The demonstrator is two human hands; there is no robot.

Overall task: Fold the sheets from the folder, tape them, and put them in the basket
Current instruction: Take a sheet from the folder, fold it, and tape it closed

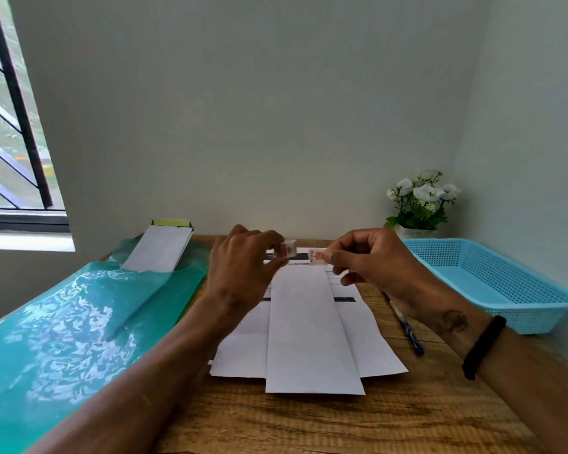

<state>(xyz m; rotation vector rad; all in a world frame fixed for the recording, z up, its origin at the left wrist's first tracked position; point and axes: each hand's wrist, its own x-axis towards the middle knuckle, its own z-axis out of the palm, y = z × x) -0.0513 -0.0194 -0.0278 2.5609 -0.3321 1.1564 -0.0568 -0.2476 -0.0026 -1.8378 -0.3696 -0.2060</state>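
Nearest: folded sheet (pixel 312 326) lies on the table (pixel 276 421), long axis running away from the person, its near end overhanging the flat sheets (pixel 240 352) underneath. Both hands hover over its far end. Left hand (pixel 240 270) pinches the tape roll (pixel 287 248); right hand (pixel 371 260) pinches the pulled tape end (pixel 318 257), strip stretched crosswise to the fold. Sheet sits directly below, so the move looks like straight down. Pen (pixel 407 326) lies right of the papers. Basket (pixel 492 283) sits far right, closer to the right hand. Folder (pixel 79 316) lies left.
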